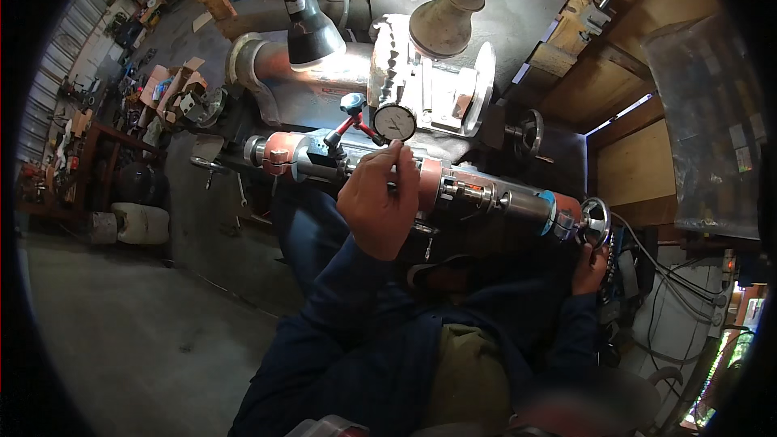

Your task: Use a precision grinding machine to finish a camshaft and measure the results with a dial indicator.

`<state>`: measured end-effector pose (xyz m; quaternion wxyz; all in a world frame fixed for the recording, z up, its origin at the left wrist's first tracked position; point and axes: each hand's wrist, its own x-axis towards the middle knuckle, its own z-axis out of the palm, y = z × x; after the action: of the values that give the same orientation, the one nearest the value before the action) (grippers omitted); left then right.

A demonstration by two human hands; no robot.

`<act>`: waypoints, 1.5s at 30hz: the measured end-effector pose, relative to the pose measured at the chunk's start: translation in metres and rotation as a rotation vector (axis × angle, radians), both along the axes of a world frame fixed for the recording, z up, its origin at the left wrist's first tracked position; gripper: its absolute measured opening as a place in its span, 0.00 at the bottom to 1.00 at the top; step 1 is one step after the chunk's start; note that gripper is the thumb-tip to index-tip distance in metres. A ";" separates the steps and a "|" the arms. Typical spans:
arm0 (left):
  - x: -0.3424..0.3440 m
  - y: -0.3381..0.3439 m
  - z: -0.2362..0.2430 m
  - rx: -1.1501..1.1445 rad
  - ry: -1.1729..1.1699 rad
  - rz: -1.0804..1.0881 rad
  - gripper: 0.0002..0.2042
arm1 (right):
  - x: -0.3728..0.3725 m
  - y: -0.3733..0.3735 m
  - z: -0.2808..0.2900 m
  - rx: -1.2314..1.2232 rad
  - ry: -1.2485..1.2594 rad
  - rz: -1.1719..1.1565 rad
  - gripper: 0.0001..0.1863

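Just under the round dial gauge [395, 122], the left hand [379, 201] is curling its fingers [394, 163] around the long metal shaft assembly [421, 182], thumb and fingers closed on something at the shaft's top; what exactly is pinched there is too small to tell. The gauge is sitting right above the fingertips, carried on a red-jointed stand arm [353, 124] reaching in from the hand's far left side. Out beyond the right end of the shaft, the right hand [590, 265] is resting just below the small chrome handwheel [595, 221], fingers bent up toward its rim; whether they are gripping it is unclear.

Two lamp shades [312, 28] are hanging well above the left hand, over the grey machine body [421, 81]. To the left of that hand the shaft is running on to an orange collar [279, 152], and beyond it the concrete floor [137, 332] is lying open. To the right of the right hand, cables [660, 275] and a plywood wall [631, 166] are crowding in close.
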<state>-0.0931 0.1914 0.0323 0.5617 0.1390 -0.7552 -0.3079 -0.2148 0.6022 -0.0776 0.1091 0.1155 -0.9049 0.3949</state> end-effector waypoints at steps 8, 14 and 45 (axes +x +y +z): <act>0.004 -0.008 0.009 0.264 -0.116 -0.337 0.05 | 0.000 -0.001 0.004 0.029 0.017 0.021 0.27; 0.002 -0.019 0.008 0.220 -0.129 -0.485 0.05 | 0.002 -0.004 0.005 -0.002 0.010 0.038 0.27; 0.011 -0.043 -0.022 0.083 0.552 -0.046 0.13 | -0.099 0.011 0.026 -0.288 -0.202 0.150 0.10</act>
<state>-0.0816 0.1488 0.0100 0.7328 0.0556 -0.5634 -0.3775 -0.3142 0.6131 -0.0512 0.0032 0.1256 -0.8342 0.5369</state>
